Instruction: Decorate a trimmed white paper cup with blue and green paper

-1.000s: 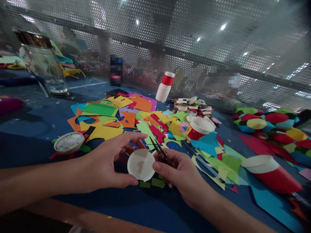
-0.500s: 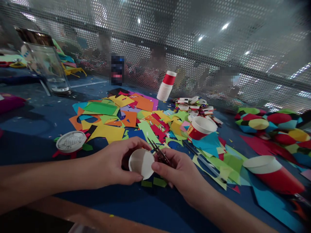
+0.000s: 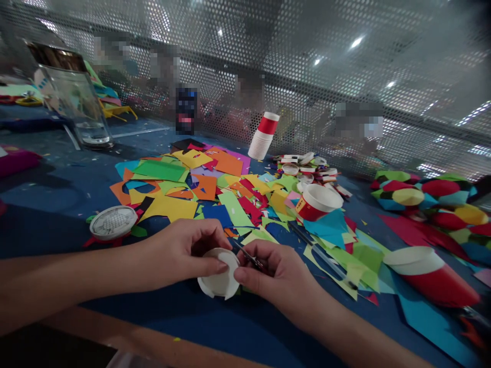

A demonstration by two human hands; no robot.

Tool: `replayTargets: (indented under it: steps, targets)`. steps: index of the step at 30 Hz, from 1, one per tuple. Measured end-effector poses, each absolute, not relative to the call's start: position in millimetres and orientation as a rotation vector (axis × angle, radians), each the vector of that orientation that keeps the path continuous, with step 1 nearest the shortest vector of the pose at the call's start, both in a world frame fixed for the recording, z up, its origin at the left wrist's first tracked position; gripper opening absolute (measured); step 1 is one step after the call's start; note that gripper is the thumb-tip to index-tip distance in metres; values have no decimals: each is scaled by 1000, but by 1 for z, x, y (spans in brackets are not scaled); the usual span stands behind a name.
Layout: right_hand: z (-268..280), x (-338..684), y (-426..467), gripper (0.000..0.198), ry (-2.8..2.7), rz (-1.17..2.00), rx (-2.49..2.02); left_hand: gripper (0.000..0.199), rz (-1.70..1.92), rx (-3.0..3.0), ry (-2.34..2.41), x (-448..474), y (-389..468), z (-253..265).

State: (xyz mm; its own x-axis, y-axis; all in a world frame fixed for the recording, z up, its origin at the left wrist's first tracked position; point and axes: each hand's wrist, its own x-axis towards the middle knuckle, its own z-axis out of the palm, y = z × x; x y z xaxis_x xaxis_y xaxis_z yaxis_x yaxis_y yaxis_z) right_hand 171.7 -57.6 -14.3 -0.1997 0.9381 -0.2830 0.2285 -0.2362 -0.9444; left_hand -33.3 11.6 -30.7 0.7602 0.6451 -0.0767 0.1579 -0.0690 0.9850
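Note:
My left hand [image 3: 203,250] pinches a white round cup bottom [image 3: 220,283] with the thumb on its inner face. A notch shows in the low rim on the side nearest me. My right hand [image 3: 268,271] is closed around small dark scissors [image 3: 251,258], which point up and left behind the disc's right side; its thumb touches the rim. Whether the blades are parted is hard to see. On the left lies a paper turtle [image 3: 114,223] with a drawn shell and coloured legs. Green paper pieces beneath the hands are mostly covered.
Coloured paper scraps [image 3: 169,208] spread beyond my hands. A red-and-white paper cup [image 3: 318,202] stands among them, with stacked cups [image 3: 263,138] behind. A cut cup [image 3: 433,276] and a pen [image 3: 330,263] lie right. A glass bottle [image 3: 82,107] stands left, before a perforated metal screen [image 3: 299,66].
The cup bottom has turned and dropped slightly toward me, bringing its notch to the near side. My left thumb has moved onto its face. The scissors have swung lower.

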Motion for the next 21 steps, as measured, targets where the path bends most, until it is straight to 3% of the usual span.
replayTargets:
  steps: [8, 15, 21]
  targets:
    - [-14, 172, -59, 39, -1426, 1486, -1432, 17, 478, 1641, 658, -34, 9, -23]
    - [-17, 170, -60, 46, -1311, 1506, -1384, 25, 480, 1615, 644, -37, 7, -27]
    - [-23, 181, -64, 38, -1466, 1127, -1467, 27, 584, 1597, 706, -42, 9, -28]
